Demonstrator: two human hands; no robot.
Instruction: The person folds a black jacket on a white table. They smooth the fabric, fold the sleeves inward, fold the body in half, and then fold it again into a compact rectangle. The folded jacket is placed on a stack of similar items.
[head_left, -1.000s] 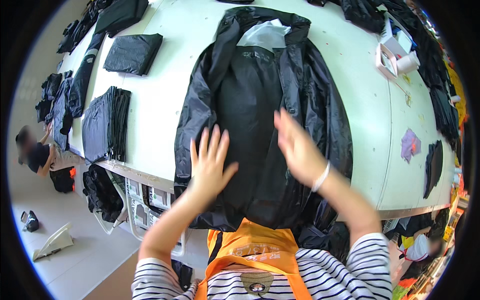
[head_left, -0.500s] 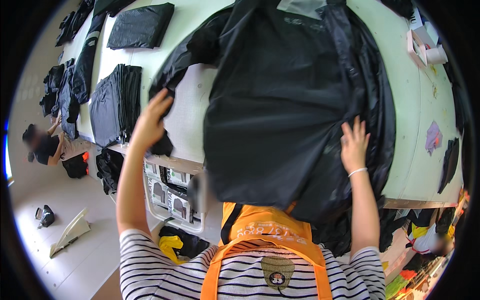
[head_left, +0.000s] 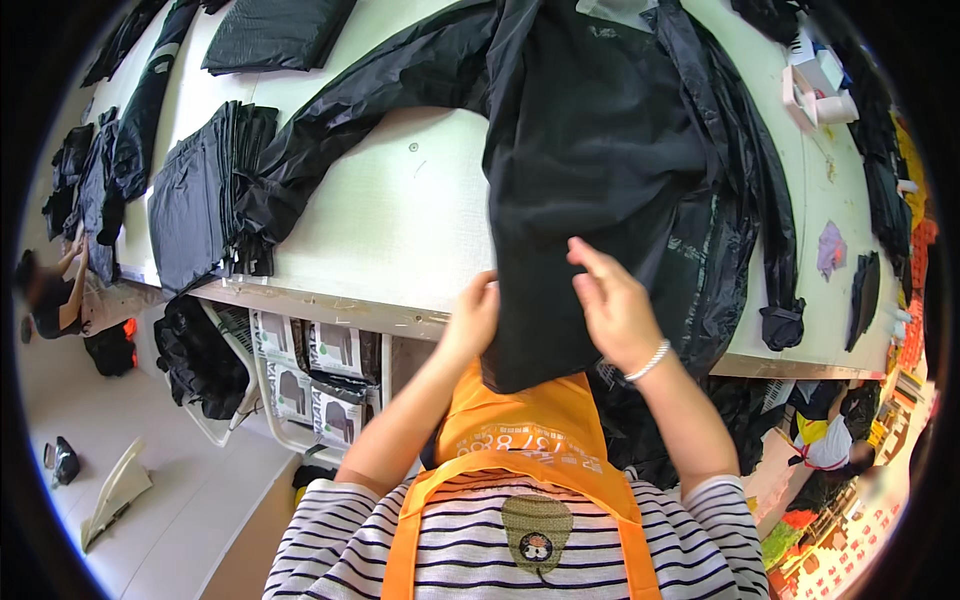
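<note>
A black jacket [head_left: 600,190] lies spread over the table, its hem hanging past the near edge toward my apron. One long sleeve [head_left: 370,95] stretches out to the left; the other [head_left: 770,220] runs down the right side. My left hand [head_left: 473,318] is closed at the jacket's left edge near the hem, its fingertips partly hidden by the fabric. Over the lower middle of the jacket is my right hand [head_left: 618,312], its fingers apart and holding nothing. A clear plastic piece [head_left: 620,12] shows at the collar end.
Folded black garments [head_left: 195,195] are stacked at the left under the sleeve end, with a black bundle [head_left: 280,35] behind. A crate of packaged garments [head_left: 315,370] stands below the table edge [head_left: 330,300]. Another person [head_left: 55,300] works at far left. A white roll [head_left: 836,107] sits at right.
My left hand has left the left sleeve, now stretched outward, and come to the jacket's left edge. My right hand has moved left and off the right side. The body's left edge has shifted inward.
</note>
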